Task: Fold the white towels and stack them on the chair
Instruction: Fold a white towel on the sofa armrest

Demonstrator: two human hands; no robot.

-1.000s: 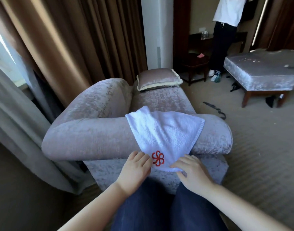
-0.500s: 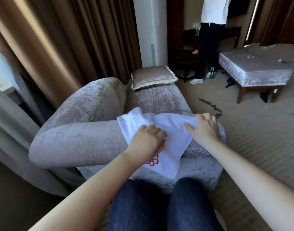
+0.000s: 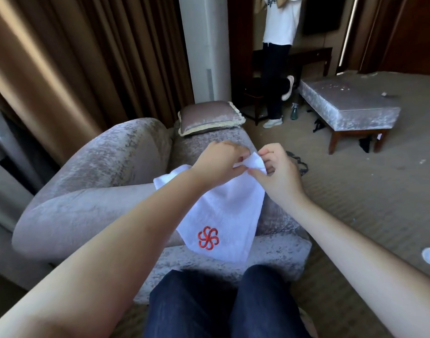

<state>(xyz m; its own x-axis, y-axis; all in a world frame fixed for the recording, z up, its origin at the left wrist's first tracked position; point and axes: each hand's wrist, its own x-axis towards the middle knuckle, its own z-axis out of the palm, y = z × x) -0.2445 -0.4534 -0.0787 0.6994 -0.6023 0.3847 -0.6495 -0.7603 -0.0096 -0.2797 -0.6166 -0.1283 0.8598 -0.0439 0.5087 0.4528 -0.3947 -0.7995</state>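
A white towel (image 3: 223, 211) with a red flower emblem (image 3: 208, 237) lies draped over the near arm of a pale velvet armchair (image 3: 92, 198). Its emblem corner hangs down toward my knees. My left hand (image 3: 217, 161) and my right hand (image 3: 277, 172) meet above the far side of the towel. Both pinch the towel's far corner, lifted off the chair between their fingertips. My left forearm crosses over the towel's left edge and hides part of it.
A small cushion (image 3: 209, 117) rests on the armchair's seat by the brown curtains (image 3: 75, 57). Beyond it a person (image 3: 278, 57) stands near a dark desk. A velvet ottoman (image 3: 345, 103) stands at the right on the carpet, with a black strap (image 3: 299, 162) on the floor.
Both hands left the towel's near emblem edge, moved across it and came together at the far corner, which they now pinch and lift. The person in the background shifted.
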